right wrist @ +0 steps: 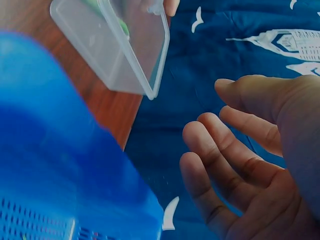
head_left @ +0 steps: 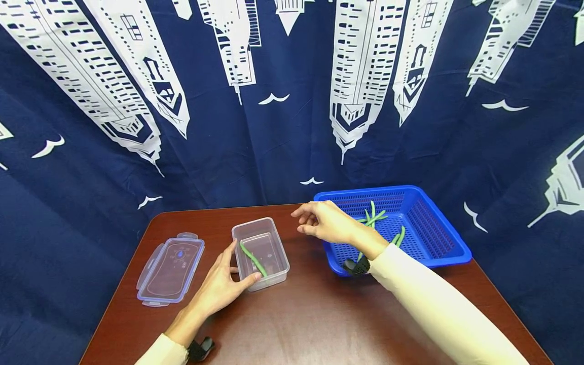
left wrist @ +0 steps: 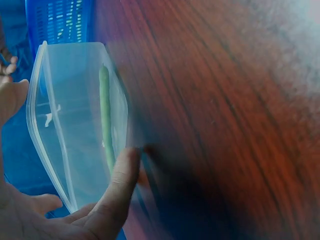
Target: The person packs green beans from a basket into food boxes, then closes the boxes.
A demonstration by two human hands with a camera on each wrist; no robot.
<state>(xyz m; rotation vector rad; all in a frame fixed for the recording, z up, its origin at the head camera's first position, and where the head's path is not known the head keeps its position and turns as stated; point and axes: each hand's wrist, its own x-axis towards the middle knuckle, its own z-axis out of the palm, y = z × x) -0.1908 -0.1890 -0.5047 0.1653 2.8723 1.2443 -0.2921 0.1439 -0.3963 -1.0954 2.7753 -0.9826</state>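
In the head view, my left hand (head_left: pixel 223 284) rests at the near left corner of a clear plastic food container (head_left: pixel 274 253), its thumb by the near end and a finger along the left side. One green bean (head_left: pixel 253 258) lies inside the container; the left wrist view shows the same bean (left wrist: pixel 105 115) through the wall. My right hand (head_left: pixel 330 220) hovers between the container and a blue plastic basket (head_left: pixel 438 223), fingers loosely bent and holding nothing. Several green beans (head_left: pixel 374 218) lie in the basket, partly hidden by the right forearm.
A clear lid (head_left: pixel 171 268) with a blue seal and side clips lies on the brown table (head_left: pixel 301 319), left of the container. Behind the table hangs a dark blue curtain (head_left: pixel 283 137) with white printed buildings.
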